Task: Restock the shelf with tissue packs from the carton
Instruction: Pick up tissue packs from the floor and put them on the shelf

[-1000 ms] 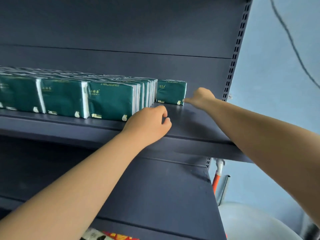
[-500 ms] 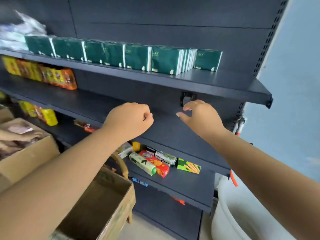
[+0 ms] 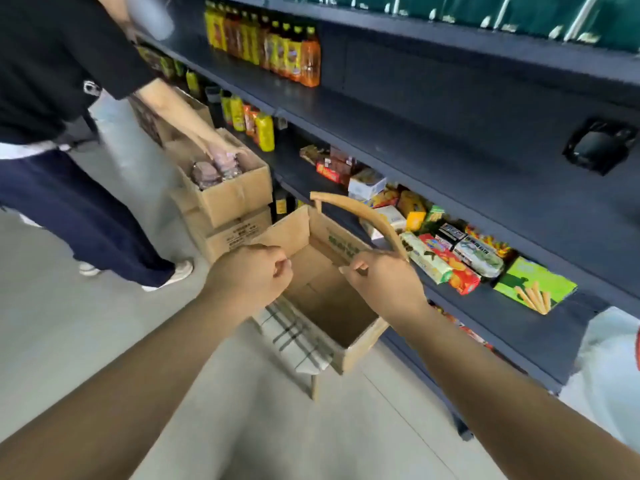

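Observation:
The open brown carton [image 3: 360,344] stands on a chair below me; no tissue packs show inside it. My left hand [image 3: 247,277] hovers over the carton's left flap with its fingers curled into a fist and nothing in it. Over the carton's right rim is my right hand [image 3: 382,284], fingers loosely bent and holding nothing. Green tissue packs [image 3: 526,8] line the top shelf, cut off by the upper edge of the view.
A wooden chair back [image 3: 363,213] arches behind the carton above a plaid cushion [image 3: 298,337]. Another person [image 3: 52,81] at left reaches into a second carton [image 3: 228,199] stacked on a box. Shelves carry bottles [image 3: 273,46] and snack boxes [image 3: 450,261]. A white bin [image 3: 606,362] stands right.
My view dropped from the top shelf to the carton. Both hands left the shelf and came down over the carton, with nothing in them.

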A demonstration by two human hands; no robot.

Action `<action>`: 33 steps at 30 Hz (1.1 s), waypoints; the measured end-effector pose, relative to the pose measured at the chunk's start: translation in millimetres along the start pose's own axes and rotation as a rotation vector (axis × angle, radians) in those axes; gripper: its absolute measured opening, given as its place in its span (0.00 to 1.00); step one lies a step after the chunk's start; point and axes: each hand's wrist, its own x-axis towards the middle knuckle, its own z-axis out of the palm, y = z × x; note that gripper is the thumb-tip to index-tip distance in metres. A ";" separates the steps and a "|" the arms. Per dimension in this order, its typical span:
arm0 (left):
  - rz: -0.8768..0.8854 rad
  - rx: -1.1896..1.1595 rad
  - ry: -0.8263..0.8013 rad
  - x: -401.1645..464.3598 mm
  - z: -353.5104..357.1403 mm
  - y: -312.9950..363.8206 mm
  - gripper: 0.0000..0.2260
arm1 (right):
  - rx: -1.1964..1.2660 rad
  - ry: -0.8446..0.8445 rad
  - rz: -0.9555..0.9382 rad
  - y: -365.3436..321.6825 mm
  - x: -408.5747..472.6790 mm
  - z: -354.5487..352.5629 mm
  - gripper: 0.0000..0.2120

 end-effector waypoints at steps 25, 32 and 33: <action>-0.432 -0.052 -0.310 22.3 36.5 -363.1 0.12 | 0.158 -0.487 0.141 -248.0 189.0 248.3 0.17; -0.482 -0.108 -0.430 141.3 90.9 -429.2 0.09 | 0.325 -0.530 0.390 -243.3 318.9 314.7 0.15; -0.481 -0.120 -0.444 154.3 100.4 -433.9 0.09 | 0.353 -0.518 0.428 -241.3 331.4 322.6 0.15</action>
